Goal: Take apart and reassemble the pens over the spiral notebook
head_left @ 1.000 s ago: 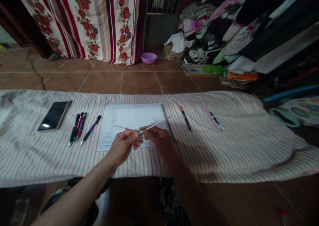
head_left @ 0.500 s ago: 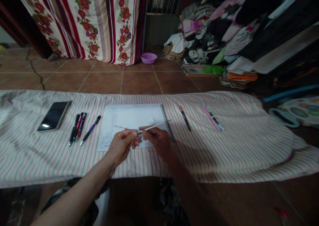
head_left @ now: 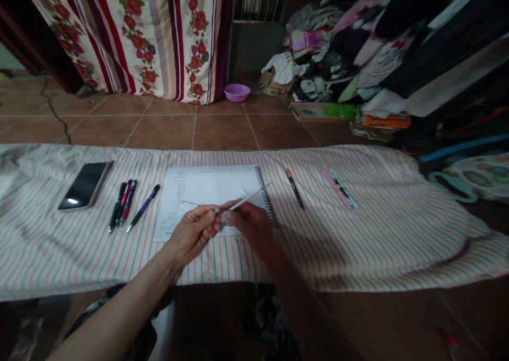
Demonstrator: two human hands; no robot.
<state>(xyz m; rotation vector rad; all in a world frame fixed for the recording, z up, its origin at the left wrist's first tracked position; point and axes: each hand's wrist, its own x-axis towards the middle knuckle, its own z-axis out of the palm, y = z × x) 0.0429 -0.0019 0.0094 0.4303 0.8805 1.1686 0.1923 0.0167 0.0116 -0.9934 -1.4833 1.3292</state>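
Note:
Above the lower part of a spiral notebook [head_left: 214, 181], my two hands meet with fingertips almost touching. My right hand [head_left: 254, 224] is closed on a thin white pen-like stick [head_left: 250, 195], which slants up to the right to a narrow tip. My left hand [head_left: 194, 231] pinches thumb against fingers beside the stick's lower end; what is between them is too small to make out. A thin pale piece [head_left: 190, 203] lies on the page left of my fingers. Another small pale piece [head_left: 244, 191] shows behind the stick.
A striped cloth [head_left: 358, 249] covers the table. Left of the notebook lie a phone [head_left: 85, 185], several pens [head_left: 123, 204] and a purple-black pen [head_left: 143, 208]. On the right are an orange-black pen [head_left: 295, 188] and some pastel pens [head_left: 340, 190]. A purple basin [head_left: 237, 93] stands on the floor beyond.
The stick in my right hand has tilted slightly steeper, its tip shifting a little left. My left hand has moved slightly left, its fingers curled closer together.

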